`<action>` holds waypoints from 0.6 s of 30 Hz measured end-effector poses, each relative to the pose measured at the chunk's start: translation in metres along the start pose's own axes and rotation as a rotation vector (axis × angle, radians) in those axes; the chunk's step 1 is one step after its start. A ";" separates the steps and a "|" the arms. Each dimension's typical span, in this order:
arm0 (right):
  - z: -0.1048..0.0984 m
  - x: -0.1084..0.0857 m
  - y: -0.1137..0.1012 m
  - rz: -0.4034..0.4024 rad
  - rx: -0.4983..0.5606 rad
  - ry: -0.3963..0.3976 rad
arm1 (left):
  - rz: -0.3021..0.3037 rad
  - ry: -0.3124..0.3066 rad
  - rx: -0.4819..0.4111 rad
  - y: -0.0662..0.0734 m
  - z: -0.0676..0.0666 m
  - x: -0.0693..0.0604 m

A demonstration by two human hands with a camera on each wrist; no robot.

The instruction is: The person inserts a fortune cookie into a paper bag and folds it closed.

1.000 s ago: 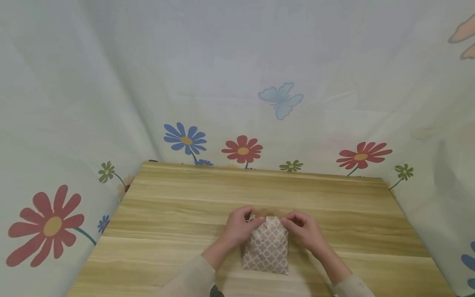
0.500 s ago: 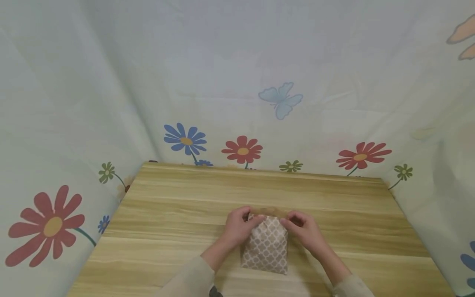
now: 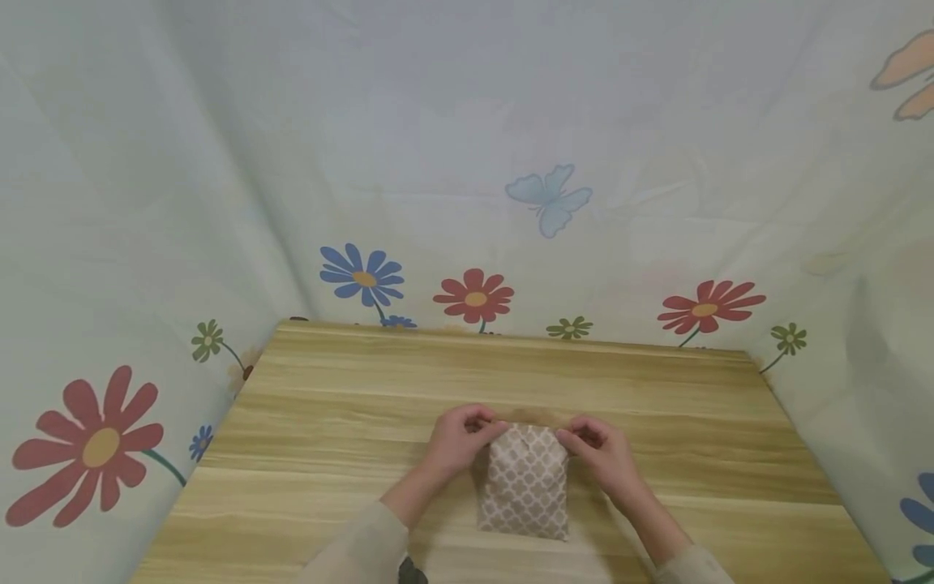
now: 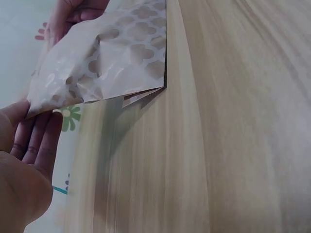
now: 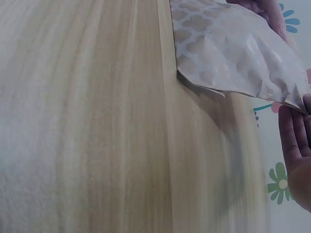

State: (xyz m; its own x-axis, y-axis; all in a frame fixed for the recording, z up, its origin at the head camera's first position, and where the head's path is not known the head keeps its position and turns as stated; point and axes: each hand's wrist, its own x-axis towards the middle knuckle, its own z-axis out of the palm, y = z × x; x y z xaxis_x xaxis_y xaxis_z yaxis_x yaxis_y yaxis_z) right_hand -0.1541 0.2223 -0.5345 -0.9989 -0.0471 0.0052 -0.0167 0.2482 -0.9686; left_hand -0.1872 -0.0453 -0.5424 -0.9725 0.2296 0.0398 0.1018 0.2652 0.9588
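Observation:
A small paper bag [image 3: 524,487], beige with a white lattice pattern, stands on the table between the two hands. My left hand [image 3: 458,440] pinches its upper left corner between thumb and fingers; the left wrist view shows this hand [image 4: 29,155] with the thumb over the bag's edge. At the upper right corner, my right hand [image 3: 601,454] pinches the bag the same way, as the right wrist view shows with the bag [image 5: 233,53] creased near the fingertips. The lower edge of the bag touches the table, and its top is raised. What is inside the bag is hidden.
The wood-grain table [image 3: 350,381] reaches back to a white cloth backdrop [image 3: 409,146] printed with flowers and butterflies. Cloth also hangs at both sides. A small dark object [image 3: 412,572] shows by the left sleeve [image 3: 365,539].
My left hand has shifted slightly left, to the bag's upper left corner, uncovering more of its top. My right hand stays at the upper right corner, almost unmoved.

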 end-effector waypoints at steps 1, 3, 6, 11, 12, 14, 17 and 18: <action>0.001 0.000 0.000 0.003 -0.002 0.006 | 0.002 -0.002 -0.003 0.000 -0.001 0.000; 0.002 0.001 0.001 0.008 -0.016 0.019 | 0.001 -0.004 -0.005 -0.002 -0.004 0.002; 0.004 0.002 0.003 0.016 -0.019 0.029 | 0.005 -0.010 -0.022 -0.006 -0.007 0.003; 0.006 0.004 0.007 0.012 -0.006 0.008 | 0.031 -0.015 -0.053 -0.012 -0.009 0.005; 0.006 0.005 0.008 0.012 -0.006 0.005 | 0.038 -0.016 -0.056 -0.012 -0.009 0.005; 0.006 0.005 0.009 0.008 -0.007 0.003 | 0.039 -0.020 -0.065 -0.012 -0.010 0.006; 0.007 0.006 0.010 -0.002 0.004 0.016 | 0.035 -0.032 -0.084 -0.013 -0.011 0.006; 0.008 0.006 0.011 0.000 0.013 0.020 | 0.034 -0.037 -0.090 -0.013 -0.011 0.007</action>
State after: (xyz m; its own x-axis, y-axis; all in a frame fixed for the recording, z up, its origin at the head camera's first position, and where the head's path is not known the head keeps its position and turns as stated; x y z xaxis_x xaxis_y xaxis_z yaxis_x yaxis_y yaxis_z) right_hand -0.1596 0.2172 -0.5467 -0.9996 -0.0281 0.0098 -0.0162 0.2359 -0.9716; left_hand -0.1973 -0.0579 -0.5515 -0.9602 0.2720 0.0636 0.1136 0.1724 0.9784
